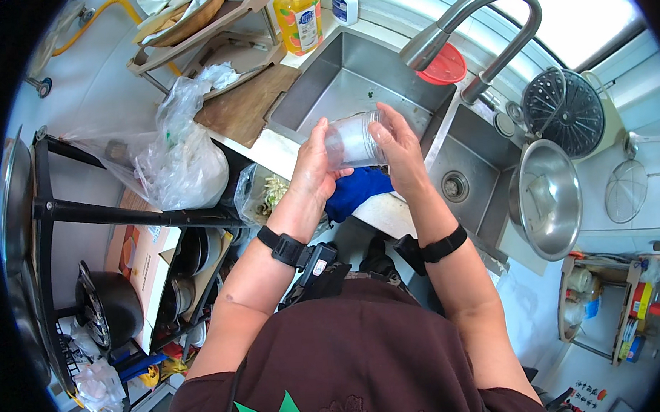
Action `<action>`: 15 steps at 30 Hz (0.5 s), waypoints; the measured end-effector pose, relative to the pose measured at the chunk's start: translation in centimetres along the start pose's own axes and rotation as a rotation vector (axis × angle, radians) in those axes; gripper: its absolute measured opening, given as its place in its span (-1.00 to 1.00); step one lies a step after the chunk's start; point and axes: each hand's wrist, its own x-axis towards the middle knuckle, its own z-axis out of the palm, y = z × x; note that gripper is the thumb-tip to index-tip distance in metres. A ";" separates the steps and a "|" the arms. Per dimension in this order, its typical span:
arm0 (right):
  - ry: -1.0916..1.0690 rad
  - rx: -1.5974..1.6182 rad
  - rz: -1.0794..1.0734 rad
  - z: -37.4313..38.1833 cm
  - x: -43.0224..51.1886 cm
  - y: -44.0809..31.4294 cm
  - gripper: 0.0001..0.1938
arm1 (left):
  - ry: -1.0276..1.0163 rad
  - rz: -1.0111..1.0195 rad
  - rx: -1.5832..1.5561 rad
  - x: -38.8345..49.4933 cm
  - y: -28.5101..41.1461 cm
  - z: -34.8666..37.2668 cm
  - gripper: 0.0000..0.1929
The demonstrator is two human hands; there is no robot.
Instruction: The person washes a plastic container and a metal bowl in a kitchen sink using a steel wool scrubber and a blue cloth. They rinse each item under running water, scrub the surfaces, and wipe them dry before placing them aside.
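A clear jar (354,140) lies sideways between my two hands, above the near edge of the larger steel sink basin (351,86). My left hand (316,164) holds its left end, fingers curled around and beneath it. At its ribbed right end, my right hand (399,148) grips with thumb and fingers. Whether anything is inside the jar, I cannot tell. Just below hangs a blue cloth (357,193) over the counter edge. The steel faucet (466,25) arches over the sink, and a red plastic lid or bowl (445,66) sits behind its spout.
A wooden cutting board (250,106) and a plastic bag (183,164) are at the left. A soap bottle (298,18) stands behind the sink. On the right are a smaller basin (469,158), a steel bowl (550,198) and a strainer (626,190). A black-framed rack (138,215) stands left.
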 end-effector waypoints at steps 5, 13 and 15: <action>-0.098 -0.302 -0.196 -0.8 -0.2 -1.0 -0.39 | -0.022 0.044 0.033 -0.9 0.3 0.6 -0.51; -0.192 -0.709 -0.727 -1.7 -0.6 -3.9 -0.31 | -0.114 -0.133 -0.015 -1.8 1.4 1.5 -0.61; -0.219 -0.778 -0.775 -2.1 -0.6 -4.5 -0.32 | -0.161 -0.207 -0.026 -1.8 1.6 1.7 -0.62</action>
